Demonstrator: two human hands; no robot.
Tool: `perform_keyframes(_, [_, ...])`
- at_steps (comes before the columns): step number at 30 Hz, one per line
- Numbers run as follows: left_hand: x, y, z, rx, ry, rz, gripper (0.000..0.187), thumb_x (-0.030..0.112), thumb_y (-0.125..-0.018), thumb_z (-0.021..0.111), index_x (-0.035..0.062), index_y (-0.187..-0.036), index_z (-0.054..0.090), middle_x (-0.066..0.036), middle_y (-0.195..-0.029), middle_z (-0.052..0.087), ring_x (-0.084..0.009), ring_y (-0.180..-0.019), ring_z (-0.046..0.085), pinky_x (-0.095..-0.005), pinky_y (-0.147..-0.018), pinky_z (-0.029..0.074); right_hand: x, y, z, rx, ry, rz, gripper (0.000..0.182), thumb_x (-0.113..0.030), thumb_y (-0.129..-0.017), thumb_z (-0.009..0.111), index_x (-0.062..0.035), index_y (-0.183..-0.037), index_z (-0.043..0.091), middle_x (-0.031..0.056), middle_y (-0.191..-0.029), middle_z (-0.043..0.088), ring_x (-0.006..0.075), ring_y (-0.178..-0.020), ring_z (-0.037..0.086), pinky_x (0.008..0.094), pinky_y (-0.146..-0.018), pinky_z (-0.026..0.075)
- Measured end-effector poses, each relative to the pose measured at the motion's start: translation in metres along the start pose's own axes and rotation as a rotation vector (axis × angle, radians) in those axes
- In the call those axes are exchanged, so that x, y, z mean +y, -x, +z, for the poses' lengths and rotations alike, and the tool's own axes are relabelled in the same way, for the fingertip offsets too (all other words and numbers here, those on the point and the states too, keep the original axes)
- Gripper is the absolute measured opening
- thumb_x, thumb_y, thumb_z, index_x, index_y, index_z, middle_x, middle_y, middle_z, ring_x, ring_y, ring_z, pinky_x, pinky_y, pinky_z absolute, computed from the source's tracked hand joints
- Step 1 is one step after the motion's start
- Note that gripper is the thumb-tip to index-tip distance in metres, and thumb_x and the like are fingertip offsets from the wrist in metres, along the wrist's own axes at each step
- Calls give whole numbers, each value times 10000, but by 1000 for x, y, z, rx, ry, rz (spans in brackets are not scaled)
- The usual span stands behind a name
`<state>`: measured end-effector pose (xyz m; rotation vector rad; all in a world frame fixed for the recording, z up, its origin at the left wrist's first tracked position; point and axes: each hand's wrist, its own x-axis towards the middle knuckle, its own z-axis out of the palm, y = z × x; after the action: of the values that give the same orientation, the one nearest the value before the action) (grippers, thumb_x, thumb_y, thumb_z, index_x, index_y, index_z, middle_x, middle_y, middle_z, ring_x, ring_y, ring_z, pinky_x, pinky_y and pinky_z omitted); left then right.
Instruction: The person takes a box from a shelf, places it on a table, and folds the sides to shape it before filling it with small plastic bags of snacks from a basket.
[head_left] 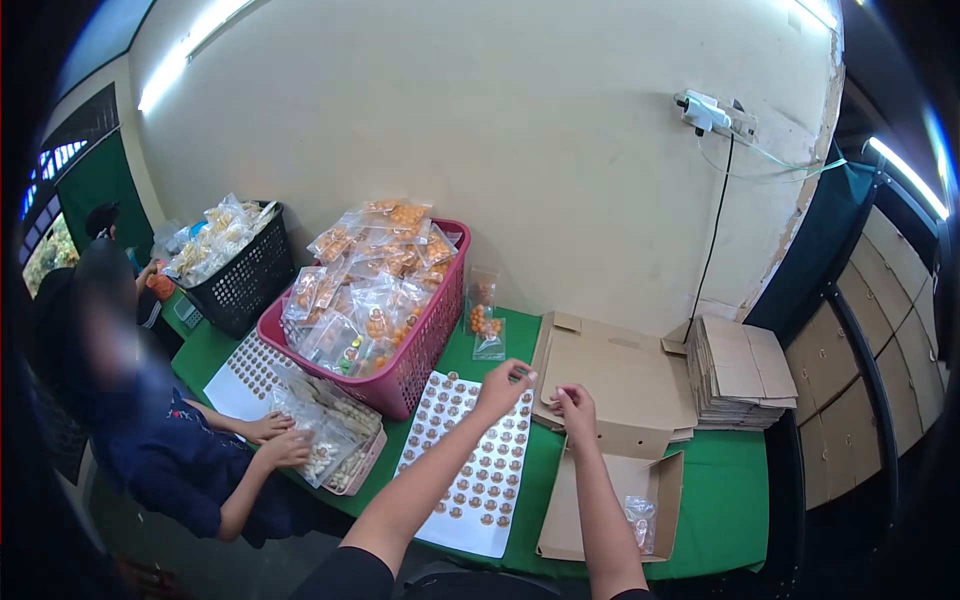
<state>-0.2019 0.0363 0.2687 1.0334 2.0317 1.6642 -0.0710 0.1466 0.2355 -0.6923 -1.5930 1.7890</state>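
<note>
So the sticker sheet (487, 475) is lying flat on the green table (720, 490) right in front of me, rows of little round labels, most of them still on it. My left hand (507, 387) is up over its top right corner with the fingers curled in, and my right hand (574, 411) is just beside it, over the cardboard, thumb and finger drawn close. Can't tell if either one is pinching anything, too small to see

Under my right forearm there's an open box (567, 508) with a small clear bag (641, 522) in it. Behind that, some flat cardboard (625, 375), then a stack of folded boxes (740, 365) on the right

Left of the cardboard are a couple of bags of orange snacks (488, 338), then a pink basket (437, 345) heaped with more. Further left a co-worker (175, 455) has both hands on clear bags in a small basket (362, 465), with a black basket (235, 290) piled with bags beyond
</note>
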Motion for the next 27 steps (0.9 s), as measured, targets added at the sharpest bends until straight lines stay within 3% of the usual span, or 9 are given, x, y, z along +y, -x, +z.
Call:
perform_keyframes(6, [43,-23,-82,169,-9,87,209,190,-803,633,20,-918,595,-75,-753,616,-125,-628,583,-261,-582,460,-32,-31,56,-123,-74,-4,148,-147,-865,549,-21,-945,546,65,-799,601,123,-658,570,234,-575,458])
perform_keyframes(12, [35,-38,-182,354,17,40,189,134,-787,640,16,-922,579,-61,-786,597,-116,-664,583,-224,-554,472,-47,-56,113,-186,-59,-63,147,-153,-854,559,-20,-919,557,59,-775,610,112,-637,569,224,-559,446])
perform_keyframes(15, [8,-50,-247,376,-15,-15,210,125,-764,661,10,-919,579,-83,-781,600,-161,-666,592,-251,-577,483,-56,-66,141,-228,-30,-84,147,-171,-865,552,-37,-927,555,47,-783,605,104,-654,572,223,-567,448])
perform_keyframes(17, [-36,-71,-285,534,-404,-58,370,172,-715,708,11,-1005,542,-136,-897,595,-242,-777,596,-314,-686,487,-62,-80,163,-227,-35,-117,145,-169,-864,553,-37,-925,557,45,-776,604,103,-656,572,222,-571,450])
perform_keyframes(18, [-46,-74,-293,524,-407,-55,370,172,-715,708,11,-1005,542,-136,-897,595,-242,-777,596,-314,-686,487,-63,-84,176,-234,-36,-134,143,-167,-863,553,-37,-924,560,43,-768,602,101,-658,572,222,-574,452])
perform_keyframes(20, [-65,-89,-309,566,-718,-105,610,238,-662,751,11,-1146,456,-174,-1035,555,-320,-931,555,-381,-829,443,-69,-98,207,-207,-48,-147,141,-162,-861,553,-35,-923,563,42,-755,601,103,-655,573,226,-571,456])
perform_keyframes(21, [-71,-96,-313,530,-754,-241,800,288,-616,786,8,-1237,367,-186,-1190,484,-340,-1087,480,-406,-913,395,-70,-107,224,-211,-37,-187,141,-160,-860,555,-34,-923,564,43,-753,601,105,-653,576,228,-569,459])
perform_keyframes(24, [-92,-111,-321,478,-691,-112,862,299,-580,812,7,-1253,359,-204,-1224,476,-340,-1120,472,-399,-936,385,-65,-129,277,-226,-49,-218,152,-154,-851,562,-24,-929,562,54,-754,607,112,-647,584,233,-560,468])
perform_keyframes(27, [-82,-121,-325,357,-659,-229,908,309,-531,839,29,-1254,368,-218,-1218,488,-341,-1102,495,-394,-903,414,-50,-155,325,-205,26,-205,170,-152,-834,579,-8,-924,568,71,-758,619,118,-630,590,241,-557,473])
